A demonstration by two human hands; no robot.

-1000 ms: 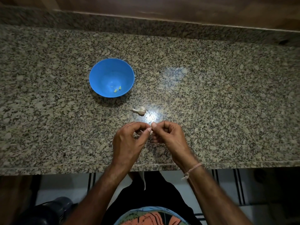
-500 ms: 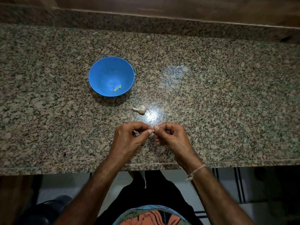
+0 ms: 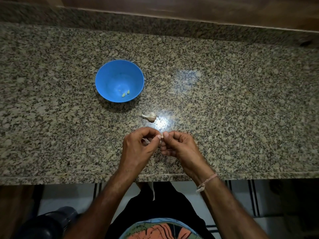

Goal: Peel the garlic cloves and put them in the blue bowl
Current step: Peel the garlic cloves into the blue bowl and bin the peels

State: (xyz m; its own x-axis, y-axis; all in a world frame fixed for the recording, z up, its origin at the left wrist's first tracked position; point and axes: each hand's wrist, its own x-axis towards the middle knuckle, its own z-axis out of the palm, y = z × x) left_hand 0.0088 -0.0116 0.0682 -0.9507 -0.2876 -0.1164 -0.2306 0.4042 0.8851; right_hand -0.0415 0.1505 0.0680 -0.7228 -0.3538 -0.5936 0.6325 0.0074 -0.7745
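Over the near edge of the speckled granite countertop (image 3: 224, 104), the left hand (image 3: 138, 149) and the right hand (image 3: 181, 147) meet thumb to thumb, both pinched narrowly on a small pale garlic clove (image 3: 161, 137) mostly hidden between the fingertips. Just beyond them lies a whitish garlic bulb (image 3: 149, 116). Farther left stands the round blue plastic bowl (image 3: 110, 78), holding two peeled yellowish cloves (image 3: 125, 93).

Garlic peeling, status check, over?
Both hands' grip pinched on one clove. Two peeled cloves in blue bowl. Garlic bulb waits on counter. Nothing in the way.
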